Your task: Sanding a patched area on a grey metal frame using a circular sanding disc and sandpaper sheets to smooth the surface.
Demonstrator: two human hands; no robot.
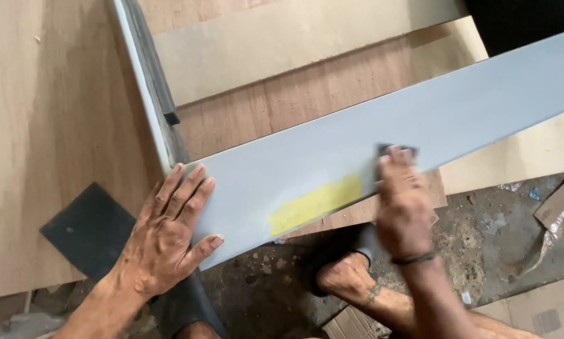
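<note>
**Sanding pad on the grey board, yellow patch not yet rubbed down**

The grey painted board (382,138) runs slantwise across stacked plywood sheets (56,125). At its near-left end the left hand (169,235) lies flat, fingers spread, pinning it. Further right along the board, the right hand (402,198) presses a small dark sanding pad (395,150) against the surface, fingers close together on top of it. Between the hands, along the board's near edge, sits a yellow filler patch (316,204), bright and plainly unblended. I'd judge the smoothing early. A spare dark abrasive sheet (84,229) lies left of the board.
</note>
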